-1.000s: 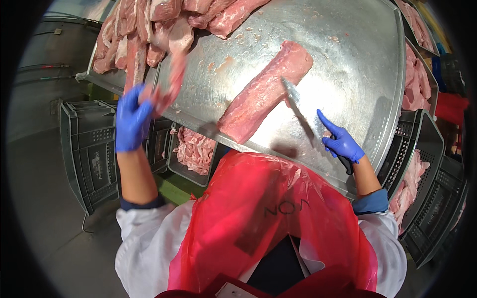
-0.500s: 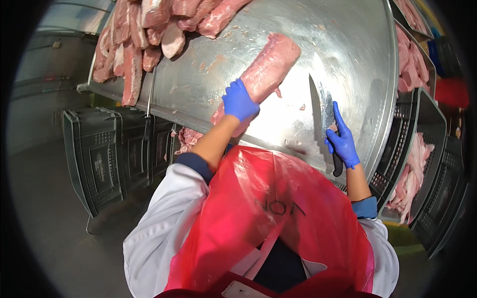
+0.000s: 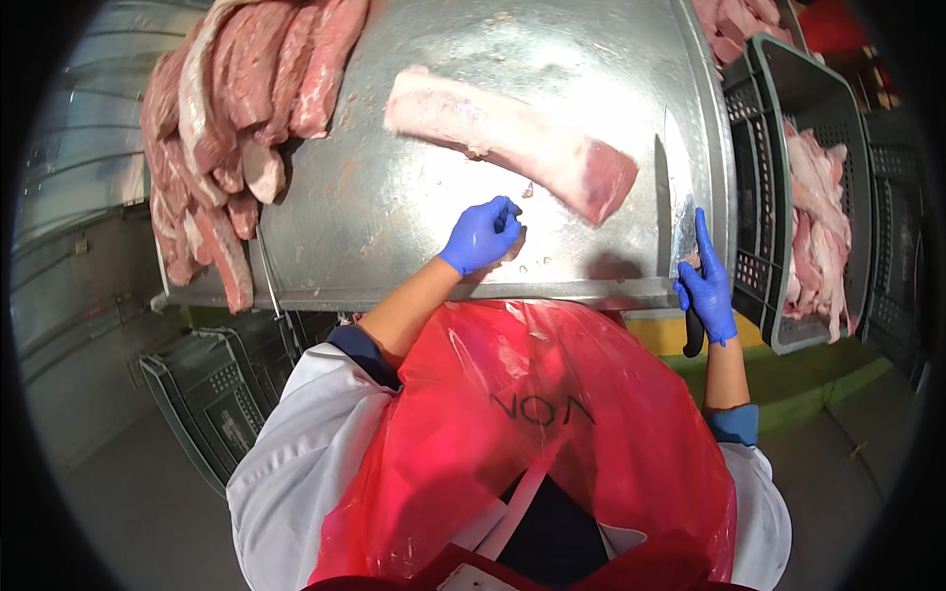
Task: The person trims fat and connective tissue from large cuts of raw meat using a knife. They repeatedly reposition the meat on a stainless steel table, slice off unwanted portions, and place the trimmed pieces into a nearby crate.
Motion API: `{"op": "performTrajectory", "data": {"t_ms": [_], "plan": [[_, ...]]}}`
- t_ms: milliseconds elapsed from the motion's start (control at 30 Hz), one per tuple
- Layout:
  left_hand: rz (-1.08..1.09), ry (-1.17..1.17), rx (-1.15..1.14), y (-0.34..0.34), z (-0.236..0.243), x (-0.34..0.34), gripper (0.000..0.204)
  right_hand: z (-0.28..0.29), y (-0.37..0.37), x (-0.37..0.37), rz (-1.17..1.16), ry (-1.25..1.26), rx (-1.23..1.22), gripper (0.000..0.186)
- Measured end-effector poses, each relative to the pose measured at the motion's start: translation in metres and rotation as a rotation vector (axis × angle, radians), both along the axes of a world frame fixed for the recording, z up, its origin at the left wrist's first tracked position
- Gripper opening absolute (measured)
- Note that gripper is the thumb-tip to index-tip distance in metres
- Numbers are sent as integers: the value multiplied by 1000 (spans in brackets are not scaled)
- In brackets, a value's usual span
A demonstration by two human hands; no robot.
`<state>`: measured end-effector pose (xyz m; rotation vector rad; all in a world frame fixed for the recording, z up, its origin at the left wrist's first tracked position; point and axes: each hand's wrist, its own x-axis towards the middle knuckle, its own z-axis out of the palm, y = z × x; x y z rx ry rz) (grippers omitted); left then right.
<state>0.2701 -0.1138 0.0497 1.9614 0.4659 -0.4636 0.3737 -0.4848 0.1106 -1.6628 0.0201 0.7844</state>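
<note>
A long pork loin (image 3: 493, 123) lies diagonally on the steel table (image 3: 345, 187), pale fatty side up, its red end toward the right. My left hand (image 3: 481, 234), in a blue glove, is off the loin, just below it, with fingers curled together; whether they hold anything is hidden. My gloved right hand (image 3: 705, 291) grips the black handle of a long knife (image 3: 678, 197) at the table's right edge, blade pointing away from me, index finger stretched along it. Small meat scraps lie between my left hand and the loin.
Piled meat strips (image 3: 236, 89) fill the table's left side, a thin steel rod (image 3: 271, 286) below them. Grey crates with pale trimmings (image 3: 813, 227) and more pink meat (image 3: 729, 20) flank the table's right. Another grey crate (image 3: 197, 394) stands low at left, below the table.
My left hand released a dangling piece, grasped the loin, and has now let go. The loin is turned pale side up and angled the other way. The view has shifted; the knife stays at right.
</note>
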Motion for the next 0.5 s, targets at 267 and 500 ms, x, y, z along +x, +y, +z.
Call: {"op": "performTrajectory", "data": {"t_ms": [267,500], "plan": [[-389,-938,680,-72,17,146,39,-10,-15,0,-121,11,86,81],[-421,-529,839,-112,-11,201,18,-12,-29,5,-169,-23,14,81]]}}
